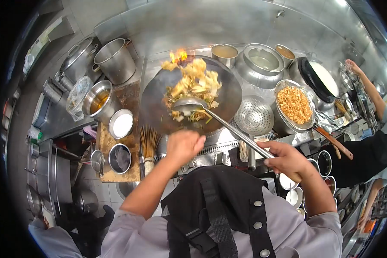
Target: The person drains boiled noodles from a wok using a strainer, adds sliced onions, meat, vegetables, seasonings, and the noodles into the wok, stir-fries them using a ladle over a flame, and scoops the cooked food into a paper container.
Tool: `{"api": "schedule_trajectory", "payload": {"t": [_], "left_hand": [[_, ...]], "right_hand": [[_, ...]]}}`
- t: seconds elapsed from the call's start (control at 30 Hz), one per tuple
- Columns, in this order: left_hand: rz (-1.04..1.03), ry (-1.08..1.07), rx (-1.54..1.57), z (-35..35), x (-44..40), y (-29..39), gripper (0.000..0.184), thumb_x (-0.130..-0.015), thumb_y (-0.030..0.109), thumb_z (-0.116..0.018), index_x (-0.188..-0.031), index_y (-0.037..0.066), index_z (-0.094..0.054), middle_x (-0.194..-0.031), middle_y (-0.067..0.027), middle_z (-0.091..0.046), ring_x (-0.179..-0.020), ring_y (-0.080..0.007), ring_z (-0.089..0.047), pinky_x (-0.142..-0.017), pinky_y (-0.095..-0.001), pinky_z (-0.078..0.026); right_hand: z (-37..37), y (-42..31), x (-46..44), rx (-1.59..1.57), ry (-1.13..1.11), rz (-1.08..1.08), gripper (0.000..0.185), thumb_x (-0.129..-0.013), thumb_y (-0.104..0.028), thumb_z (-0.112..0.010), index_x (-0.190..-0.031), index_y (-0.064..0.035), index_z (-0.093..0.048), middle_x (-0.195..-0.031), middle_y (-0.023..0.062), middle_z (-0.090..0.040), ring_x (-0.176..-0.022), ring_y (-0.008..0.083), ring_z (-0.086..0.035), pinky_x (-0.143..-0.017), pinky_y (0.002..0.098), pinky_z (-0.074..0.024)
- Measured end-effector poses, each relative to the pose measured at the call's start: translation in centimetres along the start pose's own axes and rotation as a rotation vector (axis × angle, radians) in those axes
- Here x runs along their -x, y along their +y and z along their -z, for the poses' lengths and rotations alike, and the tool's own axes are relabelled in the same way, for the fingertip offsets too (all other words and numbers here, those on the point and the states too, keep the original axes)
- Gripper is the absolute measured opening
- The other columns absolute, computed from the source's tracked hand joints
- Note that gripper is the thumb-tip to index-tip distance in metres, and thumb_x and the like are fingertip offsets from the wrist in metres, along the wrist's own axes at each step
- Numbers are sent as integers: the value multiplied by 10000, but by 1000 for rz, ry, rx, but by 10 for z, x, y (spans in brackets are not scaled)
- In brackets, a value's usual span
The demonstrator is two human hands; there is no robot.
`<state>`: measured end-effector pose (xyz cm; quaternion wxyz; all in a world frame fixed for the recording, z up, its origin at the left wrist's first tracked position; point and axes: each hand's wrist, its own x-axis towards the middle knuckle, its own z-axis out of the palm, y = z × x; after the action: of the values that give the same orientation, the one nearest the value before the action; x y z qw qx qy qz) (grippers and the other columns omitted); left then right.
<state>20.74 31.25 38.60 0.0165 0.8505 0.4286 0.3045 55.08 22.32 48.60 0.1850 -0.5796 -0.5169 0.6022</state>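
Observation:
A large dark wok (152, 96) sits on the burner in front of me. Sliced pieces of food (200, 79) fly up above it, with more food lying lower in its bowl. My left hand (185, 146) is closed at the near rim of the wok; its fingers hide the exact spot it grips. In my right hand (288, 159) is the long handle of a metal ladle (236, 129), its wooden end coming out below the palm. The ladle's bowl is over the wok, amid the food. Orange flame (179, 56) shows at the far rim.
To the right are a perforated skimmer (254, 115), a strainer of fried brown bits (294, 105) and pots of liquid (263, 60). A bamboo brush (149, 144), a bowl of white stuff (121, 124) and stockpots (115, 62) stand left. A co-worker's arm (370, 88) reaches in at right.

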Motion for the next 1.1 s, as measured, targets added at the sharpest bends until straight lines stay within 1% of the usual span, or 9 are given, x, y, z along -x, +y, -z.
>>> {"api": "schedule_trajectory", "payload": {"t": [0.17,0.27,0.37,0.6,0.67,0.77,0.83,0.93,1.1], "left_hand": [[24,91,43,-49,-11,-22,374,-902,314,-652,-629,76,-561,-657,-116,-609,-645,-351,-602,-606,-480,-478],[-8,20,-36,-51,41,3,366,-866,319,-691,-599,109,-557,-610,-100,-579,-605,-306,-590,-591,-459,-479],[11,43,-8,-28,40,5,377,-857,335,-691,-584,118,-552,-598,-89,-566,-609,-297,-597,-582,-462,-478],[23,244,133,-60,-38,-68,256,-845,269,-742,-702,76,-653,-690,-80,-595,-695,-325,-584,-672,-451,-477],[50,121,151,-45,-20,-70,201,-830,248,-767,-908,69,-721,-898,-98,-655,-892,-318,-614,-798,-417,-498],[250,311,50,-3,39,-94,454,-816,217,-779,-1230,77,-658,-1168,-170,-637,-1188,-357,-560,-1050,-464,-426],[552,399,-223,24,107,-145,444,-776,147,-778,-1189,30,-665,-1154,-183,-644,-1176,-374,-566,-1035,-489,-424],[1080,270,-556,28,233,-229,745,-746,270,-827,-1384,34,-522,-1294,-324,-554,-1166,-477,-569,-1001,-512,-461],[1403,184,-169,25,255,-265,950,-723,304,-835,-1502,38,-360,-1344,-384,-513,-1219,-520,-543,-1048,-497,-450]], "right_hand": [[-19,1,-55,286,108,-1,589,-918,-24,-654,-1482,-93,-500,-817,22,-602,-573,96,-540,-536,274,-467],[-25,47,-101,414,288,443,560,-926,-36,-643,-1466,-65,-498,-809,26,-587,-578,102,-545,-539,280,-466],[-40,43,-68,-85,279,315,564,-955,-46,-595,-1492,-72,-424,-799,40,-596,-589,94,-558,-524,254,-455],[-23,9,-140,-240,445,300,603,-939,-42,-591,-1491,-30,-348,-710,24,-561,-519,106,-519,-458,265,-422],[-39,8,-163,-277,441,280,605,-936,-39,-592,-1484,-12,-337,-700,24,-559,-520,112,-527,-456,276,-429],[-49,13,-175,-218,298,205,570,-933,-46,-595,-1459,-27,-378,-709,32,-576,-521,123,-541,-449,282,-438],[-35,9,-158,-388,233,174,555,-930,-51,-601,-1445,-30,-394,-719,40,-583,-519,124,-542,-449,282,-442],[-23,11,-163,-529,204,160,526,-920,-56,-619,-1408,-31,-427,-749,56,-597,-517,123,-542,-447,287,-448],[-27,-24,-223,-268,238,222,528,-923,-62,-627,-1413,-35,-434,-754,43,-581,-558,109,-543,-481,265,-454]]}}
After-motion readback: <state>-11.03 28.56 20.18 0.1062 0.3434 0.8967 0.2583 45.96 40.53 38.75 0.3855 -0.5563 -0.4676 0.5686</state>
